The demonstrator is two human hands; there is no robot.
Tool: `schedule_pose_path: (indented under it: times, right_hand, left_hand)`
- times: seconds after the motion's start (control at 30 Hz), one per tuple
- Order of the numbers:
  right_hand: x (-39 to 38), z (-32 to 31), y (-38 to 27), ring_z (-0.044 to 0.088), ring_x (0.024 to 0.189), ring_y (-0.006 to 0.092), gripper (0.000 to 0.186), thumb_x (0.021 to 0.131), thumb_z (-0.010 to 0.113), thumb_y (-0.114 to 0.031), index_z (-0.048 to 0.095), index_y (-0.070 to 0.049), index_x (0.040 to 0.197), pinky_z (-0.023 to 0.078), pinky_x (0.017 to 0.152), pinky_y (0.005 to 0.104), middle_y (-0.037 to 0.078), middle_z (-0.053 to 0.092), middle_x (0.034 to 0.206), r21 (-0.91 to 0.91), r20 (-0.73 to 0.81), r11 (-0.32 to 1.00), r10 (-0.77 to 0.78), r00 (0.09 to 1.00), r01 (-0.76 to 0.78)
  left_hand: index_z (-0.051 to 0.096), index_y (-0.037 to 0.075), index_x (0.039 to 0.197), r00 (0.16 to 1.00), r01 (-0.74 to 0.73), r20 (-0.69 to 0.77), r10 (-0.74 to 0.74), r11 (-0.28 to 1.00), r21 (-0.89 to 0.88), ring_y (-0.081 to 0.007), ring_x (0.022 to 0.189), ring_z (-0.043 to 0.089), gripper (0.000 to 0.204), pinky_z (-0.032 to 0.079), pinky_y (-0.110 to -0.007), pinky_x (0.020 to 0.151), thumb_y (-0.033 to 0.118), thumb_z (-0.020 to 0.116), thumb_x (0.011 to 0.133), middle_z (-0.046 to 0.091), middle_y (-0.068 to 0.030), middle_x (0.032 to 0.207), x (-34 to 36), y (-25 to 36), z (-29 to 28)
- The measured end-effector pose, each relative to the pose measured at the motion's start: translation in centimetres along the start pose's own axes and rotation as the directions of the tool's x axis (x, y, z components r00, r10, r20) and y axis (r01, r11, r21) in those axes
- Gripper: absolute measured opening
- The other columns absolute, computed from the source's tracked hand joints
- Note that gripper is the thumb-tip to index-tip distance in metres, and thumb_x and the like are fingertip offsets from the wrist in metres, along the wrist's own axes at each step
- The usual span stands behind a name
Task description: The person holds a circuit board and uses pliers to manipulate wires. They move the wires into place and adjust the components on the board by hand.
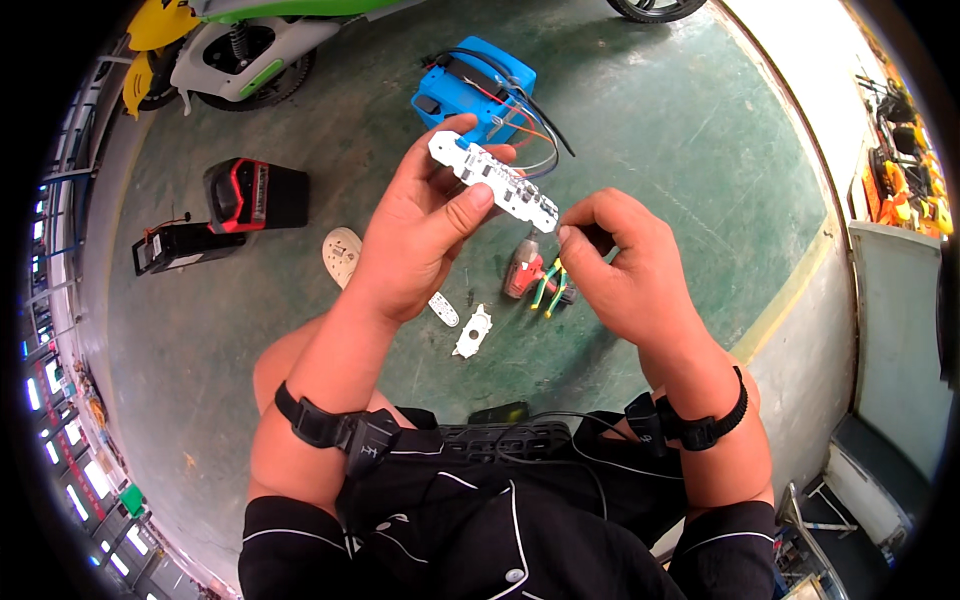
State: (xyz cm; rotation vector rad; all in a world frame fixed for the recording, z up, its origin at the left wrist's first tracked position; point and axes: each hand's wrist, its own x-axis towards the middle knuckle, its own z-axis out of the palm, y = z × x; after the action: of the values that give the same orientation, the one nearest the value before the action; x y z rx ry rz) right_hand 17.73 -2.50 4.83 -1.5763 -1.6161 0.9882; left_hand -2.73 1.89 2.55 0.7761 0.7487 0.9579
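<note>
A narrow white strip (pixel 508 190) with rows of dark parts, like a circuit board, is raised over the floor at a slant. My left hand (pixel 418 225) grips its upper left part between thumb and fingers. At the strip's lower right end, my right hand (pixel 628 268) is closed in a pinch; whatever lies between its fingertips is too small to make out. Beyond the strip stands a blue battery pack (pixel 513 62) with loose red, black and white wires. Below the strip, a red power drill (pixel 521 272) lies beside pliers (pixel 541 290) with green and yellow handles.
A flat white plate (pixel 475 335) with a round hole and a perforated white strip (pixel 442 309) lie near me. A beige clog (pixel 341 252) shows by my left forearm. Leftward are a black-and-red case (pixel 280 195) and a black box (pixel 190 248). A green scooter (pixel 262 68) stands behind.
</note>
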Motion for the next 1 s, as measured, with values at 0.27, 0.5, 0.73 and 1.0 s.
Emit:
schedule_pose_path:
  times: [0.27, 0.5, 0.73, 1.0]
  right_hand:
    - [-1.0, -0.2, -0.9, 0.066, 0.055, 0.0178, 0.013, 0.092, 0.063, -0.01, 0.066, 0.002, 0.095, 0.051, 0.055, 0.0311, 0.012, 0.066, 0.077, 0.135, 0.065, 0.981, 0.128, 0.99, -0.136]
    - [-1.6, 0.0, 0.0, 0.066, 0.065, 0.0264, 0.012, 0.09, 0.065, -0.012, 0.067, -0.002, 0.096, 0.052, 0.061, 0.0368, 0.013, 0.064, 0.085, 0.045, 0.001, 0.999, 0.014, 1.0, -0.014]
    - [-1.6, 0.3, -0.2, 0.065, 0.079, 0.0307, 0.011, 0.087, 0.068, -0.015, 0.066, -0.005, 0.092, 0.052, 0.07, 0.0404, 0.012, 0.062, 0.087, -0.042, -0.037, 0.999, -0.018, 0.999, 0.016]
    - [-1.3, 0.2, -0.1, 0.064, 0.075, 0.0294, 0.011, 0.087, 0.068, -0.015, 0.066, -0.004, 0.091, 0.052, 0.067, 0.039, 0.011, 0.062, 0.086, -0.002, -0.035, 1.0, -0.011, 0.999, 0.011]
  left_hand:
    - [0.035, 0.006, 0.149, 0.996, -0.01, -0.086, 0.015, 0.998, 0.063, -0.0263, 0.124, 0.057, 0.058, 0.044, -0.042, 0.108, 0.013, 0.062, 0.098, 0.055, -0.0165, 0.137, -1.7, 0.9, 0.1]
    - [0.038, 0.005, 0.145, 0.983, 0.02, -0.183, -0.004, 0.996, 0.09, -0.0242, 0.12, 0.059, 0.054, 0.045, -0.042, 0.107, 0.012, 0.063, 0.098, 0.056, -0.0161, 0.134, -2.7, 0.0, 1.1]
    - [0.038, 0.005, 0.145, 0.979, -0.003, -0.204, 0.018, 0.997, 0.072, -0.0233, 0.119, 0.059, 0.053, 0.048, -0.041, 0.106, 0.01, 0.062, 0.098, 0.057, -0.0156, 0.133, -1.9, -1.3, 1.0]
    - [0.033, 0.004, 0.146, 0.987, 0.069, -0.15, -0.063, 0.997, 0.037, -0.022, 0.12, 0.057, 0.059, 0.048, -0.04, 0.106, 0.008, 0.063, 0.096, 0.053, -0.0139, 0.134, -1.3, -2.3, 0.7]
